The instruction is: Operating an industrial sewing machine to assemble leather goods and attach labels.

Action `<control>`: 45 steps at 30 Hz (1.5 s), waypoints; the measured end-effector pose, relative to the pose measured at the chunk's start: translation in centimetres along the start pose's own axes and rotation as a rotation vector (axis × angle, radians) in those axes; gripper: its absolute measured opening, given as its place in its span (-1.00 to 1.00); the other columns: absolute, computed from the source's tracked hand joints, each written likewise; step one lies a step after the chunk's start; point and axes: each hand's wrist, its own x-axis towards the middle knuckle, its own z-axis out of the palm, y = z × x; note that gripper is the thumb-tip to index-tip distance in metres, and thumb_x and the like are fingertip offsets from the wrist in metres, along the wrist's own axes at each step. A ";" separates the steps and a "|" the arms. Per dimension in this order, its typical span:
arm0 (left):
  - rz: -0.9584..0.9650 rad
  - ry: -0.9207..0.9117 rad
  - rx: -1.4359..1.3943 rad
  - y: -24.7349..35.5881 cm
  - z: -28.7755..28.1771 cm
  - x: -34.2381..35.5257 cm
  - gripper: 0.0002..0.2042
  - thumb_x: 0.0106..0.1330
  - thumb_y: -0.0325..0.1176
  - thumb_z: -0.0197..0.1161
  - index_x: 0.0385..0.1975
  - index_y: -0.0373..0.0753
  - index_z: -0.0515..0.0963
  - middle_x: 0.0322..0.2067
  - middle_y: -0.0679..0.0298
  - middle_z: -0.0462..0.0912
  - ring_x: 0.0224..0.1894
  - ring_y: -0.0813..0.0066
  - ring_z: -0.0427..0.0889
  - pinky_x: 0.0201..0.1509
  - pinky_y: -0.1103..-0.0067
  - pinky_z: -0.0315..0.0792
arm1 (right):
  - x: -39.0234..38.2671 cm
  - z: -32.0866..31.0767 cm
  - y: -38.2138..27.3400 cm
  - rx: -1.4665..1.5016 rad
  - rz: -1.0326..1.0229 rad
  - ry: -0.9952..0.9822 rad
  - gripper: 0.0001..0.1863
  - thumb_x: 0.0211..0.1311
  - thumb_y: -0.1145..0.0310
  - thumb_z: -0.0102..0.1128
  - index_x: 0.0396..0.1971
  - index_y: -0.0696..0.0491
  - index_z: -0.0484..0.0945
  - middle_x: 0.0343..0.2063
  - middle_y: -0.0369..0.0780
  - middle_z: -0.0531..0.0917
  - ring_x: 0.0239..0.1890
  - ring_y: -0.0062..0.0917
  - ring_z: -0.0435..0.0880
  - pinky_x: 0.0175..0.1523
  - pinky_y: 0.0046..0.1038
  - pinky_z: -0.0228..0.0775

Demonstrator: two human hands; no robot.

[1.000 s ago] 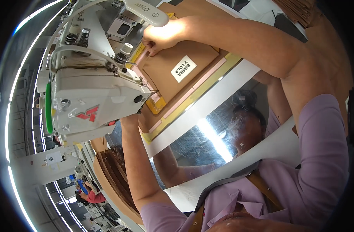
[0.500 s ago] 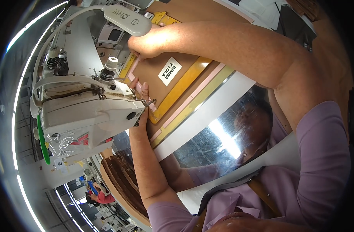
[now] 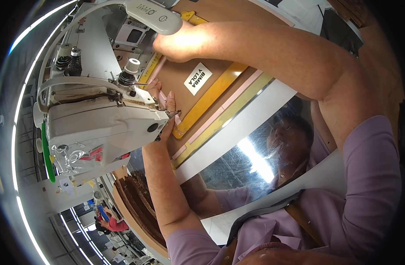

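Observation:
A brown flat panel (image 3: 220, 95) with a white printed label (image 3: 197, 79) and yellow strips lies beside the white sewing machine (image 3: 100, 128). My left hand (image 3: 169, 115) reaches up by the machine's head, partly hidden behind it. Its thumb and a finger are apart, resting on a pale pink strip (image 3: 161, 98) along the panel's left edge. Farther away, my right hand (image 3: 178, 44) bends over the panel's far left edge, near a yellow edge piece (image 3: 150, 68). Its fingers are tucked under and hidden, so what they hold does not show.
A grey lamp (image 3: 154, 17) hangs over the machine bed, close to my right hand. Nearer me is a shiny scratched plate (image 3: 251, 163) reflecting a person. Brown sheets (image 3: 138, 198) are stacked at lower left. Another person in red (image 3: 117, 225) is in the background.
The whole view has shifted slightly. More of my left hand's finger shows past the machine head. My right thumb, visible before, is now tucked out of sight.

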 end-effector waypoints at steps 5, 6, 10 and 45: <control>-0.014 0.031 -0.068 -0.2 0.3 -0.2 -0.70 0.38 -0.43 0.30 0.03 -0.43 0.54 0.09 -0.07 0.60 0.18 0.05 0.57 0.31 0.28 0.43 | 0.7 -2.4 2.8 0.014 0.018 -0.172 -0.70 0.16 0.48 0.26 -0.07 0.06 0.69 -0.11 -0.13 0.77 -0.01 -0.26 0.75 -0.05 -0.18 0.64; -0.018 0.044 -0.105 -0.4 0.5 -0.2 -0.71 0.37 -0.43 0.30 0.02 -0.44 0.54 0.09 -0.08 0.59 0.18 0.04 0.57 0.32 0.28 0.42 | 0.8 -2.7 2.5 0.073 0.192 -0.164 -0.70 0.23 0.45 0.20 -0.03 0.06 0.66 -0.11 -0.10 0.76 0.01 -0.21 0.74 0.00 -0.17 0.63; -0.036 0.057 -0.147 -0.8 0.9 -0.5 -0.72 0.35 -0.45 0.31 -0.02 -0.45 0.54 0.08 -0.10 0.57 0.20 0.04 0.56 0.34 0.27 0.41 | -0.1 -3.7 4.0 0.050 0.144 -0.164 -0.68 0.18 0.34 0.30 -0.06 0.07 0.69 -0.14 -0.09 0.77 -0.03 -0.21 0.75 -0.01 -0.17 0.62; -0.235 -0.038 -0.538 4.3 -3.9 -8.1 -0.62 0.26 -0.33 0.43 0.09 -0.17 0.69 -0.04 0.18 0.61 0.11 0.27 0.53 0.27 0.39 0.35 | -4.0 0.5 -3.6 0.062 -0.305 -0.109 -0.17 0.24 -0.34 0.14 0.35 -0.04 0.49 0.32 -0.24 0.49 0.41 -0.39 0.32 0.50 -0.19 0.08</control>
